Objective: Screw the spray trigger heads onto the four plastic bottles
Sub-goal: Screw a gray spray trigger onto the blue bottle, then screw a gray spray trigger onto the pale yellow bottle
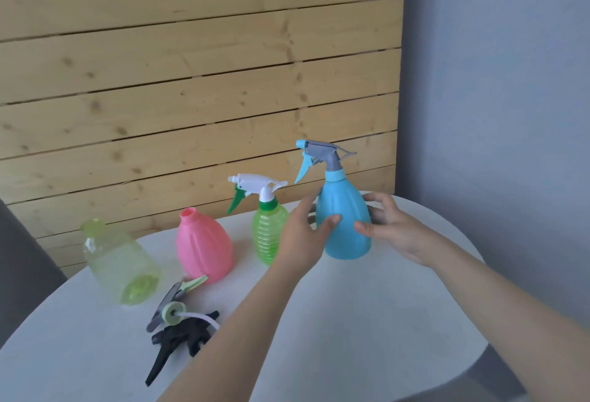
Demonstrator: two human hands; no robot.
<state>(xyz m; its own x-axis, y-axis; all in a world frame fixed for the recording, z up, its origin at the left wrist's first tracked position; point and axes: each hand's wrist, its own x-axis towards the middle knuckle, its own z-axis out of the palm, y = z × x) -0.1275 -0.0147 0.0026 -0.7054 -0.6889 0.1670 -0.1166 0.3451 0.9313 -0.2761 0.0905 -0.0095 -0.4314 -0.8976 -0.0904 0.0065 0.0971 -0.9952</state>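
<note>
A blue bottle (343,210) with a grey and blue trigger head (322,154) stands upright at the table's far right. My left hand (300,242) holds its left side, thumb on the front. My right hand (399,235) holds its right side, thumb on the front and fingers curled behind. Left of it stands a ribbed green bottle (268,232) with a white and green trigger head (255,183) on it. A pink bottle (204,245) and a clear yellow-green bottle (118,261) stand further left with open necks. A grey and pale-green trigger head (174,301) and a black trigger head (178,344) lie loose in front of them.
Everything rests on a round white table (351,321). A wooden slat wall (191,82) rises close behind the bottles, and a grey wall (495,82) stands to the right. Something dark grey (19,261) shows at the left edge.
</note>
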